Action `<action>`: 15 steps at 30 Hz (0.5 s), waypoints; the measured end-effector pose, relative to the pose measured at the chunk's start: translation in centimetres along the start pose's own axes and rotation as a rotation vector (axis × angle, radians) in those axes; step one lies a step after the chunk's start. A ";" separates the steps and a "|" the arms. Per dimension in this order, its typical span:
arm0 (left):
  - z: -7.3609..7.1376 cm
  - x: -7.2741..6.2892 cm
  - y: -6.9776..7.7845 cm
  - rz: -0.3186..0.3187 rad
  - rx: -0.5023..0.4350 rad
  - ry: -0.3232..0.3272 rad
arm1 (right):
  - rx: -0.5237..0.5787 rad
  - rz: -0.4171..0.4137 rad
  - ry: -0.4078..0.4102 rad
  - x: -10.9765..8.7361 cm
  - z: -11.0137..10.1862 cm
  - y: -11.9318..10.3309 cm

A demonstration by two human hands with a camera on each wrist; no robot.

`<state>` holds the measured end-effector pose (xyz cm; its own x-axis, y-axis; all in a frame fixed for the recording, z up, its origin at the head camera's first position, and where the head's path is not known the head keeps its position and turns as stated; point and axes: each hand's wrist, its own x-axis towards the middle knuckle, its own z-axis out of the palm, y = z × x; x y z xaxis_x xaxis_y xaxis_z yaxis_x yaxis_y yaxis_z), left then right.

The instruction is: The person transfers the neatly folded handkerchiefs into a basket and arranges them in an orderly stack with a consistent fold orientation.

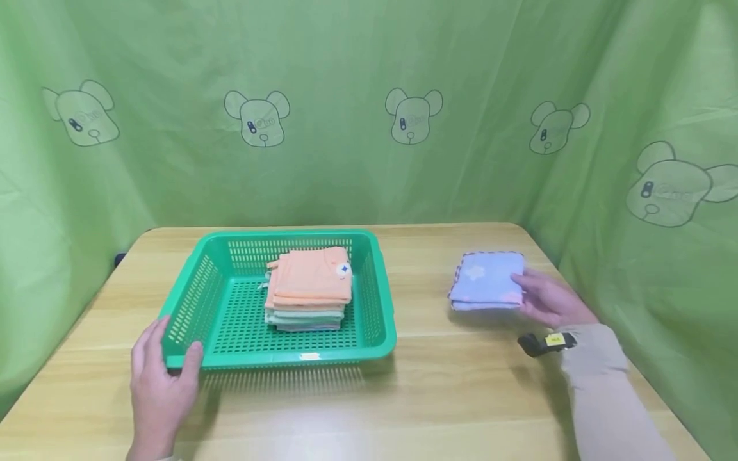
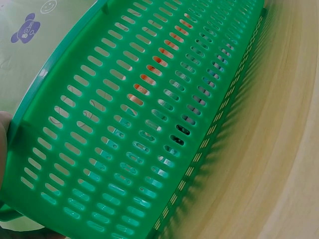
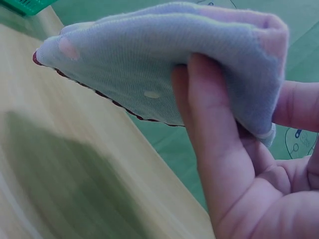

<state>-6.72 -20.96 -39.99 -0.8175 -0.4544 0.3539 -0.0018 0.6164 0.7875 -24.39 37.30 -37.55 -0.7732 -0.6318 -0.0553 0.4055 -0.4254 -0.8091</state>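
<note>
A green plastic basket (image 1: 383,307) stands on the table's left half. At its near left corner my left hand (image 1: 164,378) grips the rim, thumb on the front edge and fingers along the side. Inside lies a stack of folded cloths (image 1: 311,275), peach on top with pale green ones below. Over at the right, my right hand (image 1: 553,299) pinches a folded light blue cloth (image 1: 487,278) with a dark striped edging and a pale patch. The right wrist view shows this cloth (image 3: 149,64) raised above the table, fingers underneath and a shadow below.
The light wooden table (image 1: 438,397) runs back to a green curtain (image 1: 334,179) printed with bear heads, which also closes in both sides. A black strap (image 1: 536,344) with a yellow label sticks out from the right wrist.
</note>
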 end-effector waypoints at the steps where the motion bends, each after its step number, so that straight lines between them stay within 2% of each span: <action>1: 0.0 0.0 0.0 -0.001 0.001 -0.001 | -0.011 0.001 0.005 0.1 0.1 0.0; 6: 0.0 0.0 0.0 -0.019 0.007 -0.013 | -0.034 -0.002 -0.014 0.9 0.6 -0.1; 10: 0.0 0.1 0.0 -0.029 0.004 -0.016 | 0.005 -0.005 -0.021 1.7 1.0 -0.3; 15: 0.0 0.1 0.0 -0.036 -0.001 -0.021 | -0.002 -0.004 -0.024 2.5 1.7 -0.7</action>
<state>-6.81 -21.00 -39.98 -0.8289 -0.4626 0.3145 -0.0308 0.5991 0.8001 -25.75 34.94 -36.15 -0.7628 -0.6455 -0.0386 0.4016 -0.4261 -0.8106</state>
